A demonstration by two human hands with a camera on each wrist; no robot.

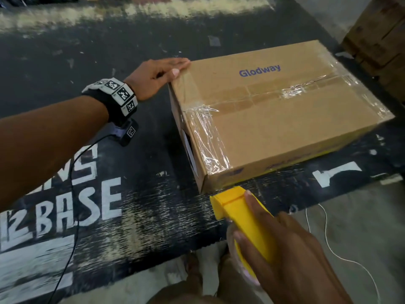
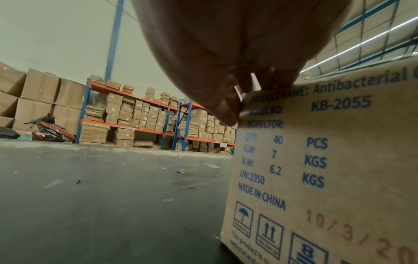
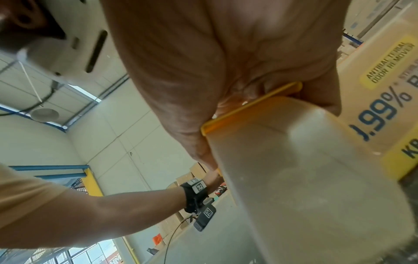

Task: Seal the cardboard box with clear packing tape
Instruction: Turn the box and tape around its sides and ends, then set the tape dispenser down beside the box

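I see a black painted floor [image 1: 131, 216] with worn white lettering, and on it the brown rectangular cardboard box [image 1: 274, 119] printed "Glodway" in blue, lying flat at the centre right of the head view. Clear packing tape [image 1: 208, 137] runs glossy and wrinkled along the box's top seam and wraps down over the near left corner. Behind the box, at the top right, stands a stack of brown cartons [image 1: 381, 40]. My left hand [image 1: 156, 75] lies flat with fingers straight and pressed together, fingertips resting on the far left top corner of the box; the left wrist view shows them at the edge above the printed side panel. My right hand [image 1: 291, 253] grips a yellow plastic tape dispenser [image 1: 238, 213], index finger stretched along its top, its front end just beside the box's near bottom corner. A thin white cable [image 1: 328, 244] trails on the grey floor to the right.
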